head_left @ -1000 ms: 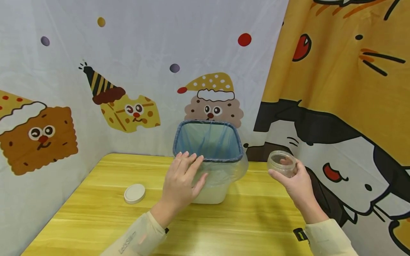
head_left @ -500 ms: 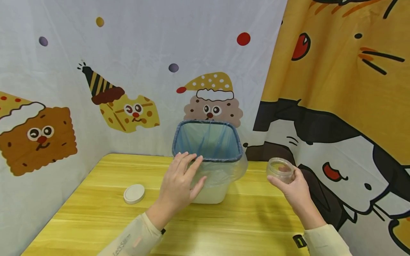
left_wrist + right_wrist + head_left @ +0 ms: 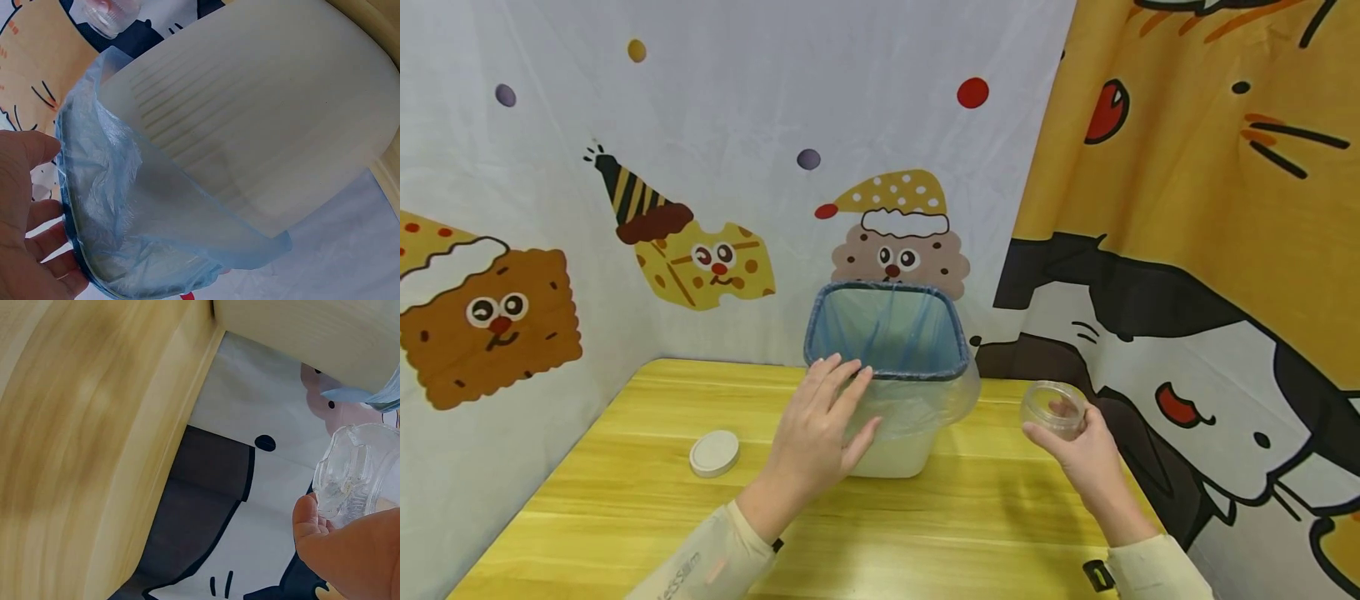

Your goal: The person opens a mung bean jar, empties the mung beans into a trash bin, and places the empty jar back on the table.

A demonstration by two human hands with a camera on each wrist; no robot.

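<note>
A pale trash bin (image 3: 269, 112) stands on the table, lined with a thin blue plastic bag (image 3: 887, 329) folded over its rim. My left hand (image 3: 816, 425) is at the front left of that rim, its fingers spread and fairly straight, fingertips right at the edge. To the right of the bin, my right hand (image 3: 1093, 454) grips a small clear jar (image 3: 1052, 408) above the table, lidless with its mouth up. The right wrist view shows the transparent jar (image 3: 353, 475) between thumb and fingers. On the left of the table lies a round white lid (image 3: 714, 454).
The yellow wood-grain table (image 3: 647, 517) ends at the back against a white cartoon-printed curtain (image 3: 722, 125). An orange printed curtain (image 3: 1187, 167) hangs close along the right side, near my right arm.
My right hand has lowered the jar a little and shifted it slightly left. The left hand has stayed nearly in place at the bin's rim; the lid has not moved.
</note>
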